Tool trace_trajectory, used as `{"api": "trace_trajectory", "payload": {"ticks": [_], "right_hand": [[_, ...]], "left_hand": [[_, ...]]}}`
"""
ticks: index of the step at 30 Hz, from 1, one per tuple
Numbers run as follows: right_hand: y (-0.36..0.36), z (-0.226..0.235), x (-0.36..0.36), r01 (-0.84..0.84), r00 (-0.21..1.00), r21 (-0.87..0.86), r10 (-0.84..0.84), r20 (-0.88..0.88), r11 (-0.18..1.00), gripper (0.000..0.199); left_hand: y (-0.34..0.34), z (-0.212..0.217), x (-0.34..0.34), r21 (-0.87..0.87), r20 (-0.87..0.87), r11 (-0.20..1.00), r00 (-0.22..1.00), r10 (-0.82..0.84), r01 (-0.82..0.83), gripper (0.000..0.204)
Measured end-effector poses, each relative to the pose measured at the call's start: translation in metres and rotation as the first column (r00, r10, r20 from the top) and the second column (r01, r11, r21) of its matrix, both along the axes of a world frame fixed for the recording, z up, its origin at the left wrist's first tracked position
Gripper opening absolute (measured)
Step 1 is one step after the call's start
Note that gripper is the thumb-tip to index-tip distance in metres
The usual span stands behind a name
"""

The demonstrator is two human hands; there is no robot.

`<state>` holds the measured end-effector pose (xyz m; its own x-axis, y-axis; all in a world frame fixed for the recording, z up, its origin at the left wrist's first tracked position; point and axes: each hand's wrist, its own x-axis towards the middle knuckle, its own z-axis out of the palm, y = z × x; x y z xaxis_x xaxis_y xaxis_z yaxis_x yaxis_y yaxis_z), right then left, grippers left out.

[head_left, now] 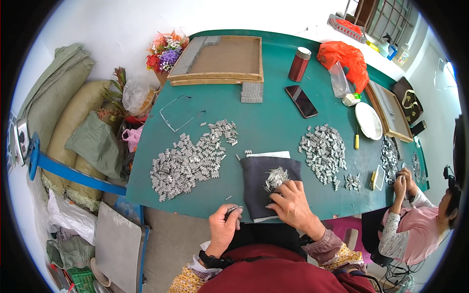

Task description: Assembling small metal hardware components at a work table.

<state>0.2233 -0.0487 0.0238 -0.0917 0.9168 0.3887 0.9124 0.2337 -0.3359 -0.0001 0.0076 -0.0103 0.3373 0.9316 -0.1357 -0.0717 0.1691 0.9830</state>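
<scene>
My left hand (224, 225) is closed at the table's front edge, pinching a small grey metal piece (233, 210) between thumb and fingers. Over a dark folded cloth (254, 185), my right hand (292, 205) has its fingers bent and drawn together; whatever they hold is too small to make out. Just beyond its knuckles lies a little heap of thin silvery pins (276, 177). A large pile of small grey metal parts (188, 166) spreads to the left of the cloth. Another pile of grey parts (323, 152) lies to the right, with a smaller cluster (351, 182) nearer me.
Wooden trays (224, 80) partly filled with grey parts stand at the back. Eyeglasses (168, 119), a phone (301, 101), a red flask (299, 64), a white dish (368, 120) and a yellow-handled screwdriver (357, 139) lie about. A co-worker (415, 219) handles parts at the right.
</scene>
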Motion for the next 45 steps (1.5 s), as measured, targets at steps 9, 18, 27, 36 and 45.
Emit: {"api": "trace_trajectory", "payload": {"ticks": [9, 18, 27, 36, 45], "right_hand": [[0.000, -0.005, -0.003, 0.020, 0.997, 0.020, -0.021, 0.078, 1.000, 0.016], [0.006, -0.015, 0.002, -0.048, 0.982, 0.031, 0.041, 0.186, 0.998, 0.011], [0.012, -0.018, 0.006, 0.076, 0.997, 0.055, -0.076, 0.003, 0.996, 0.016], [0.014, -0.014, 0.005, -0.034, 0.993, -0.016, 0.035, 0.112, 0.999, 0.009], [0.000, 0.002, -0.021, 0.014, 0.716, -0.200, -0.149, -0.682, 0.980, 0.010]], "left_hand": [[-0.004, 0.003, 0.001, 0.014, -0.011, 1.000, 1.000, -0.019, 0.019, 0.009], [-0.009, 0.009, 0.008, 0.080, -0.056, 0.994, 0.996, -0.068, 0.072, 0.006], [-0.010, 0.007, 0.013, 0.141, -0.163, 0.980, 0.980, -0.115, 0.138, 0.006], [-0.009, 0.001, 0.020, 0.204, -0.253, 0.963, 0.959, -0.124, 0.178, 0.008], [-0.010, -0.002, 0.027, 0.275, -0.257, 0.944, 0.960, -0.113, 0.184, 0.008]]}}
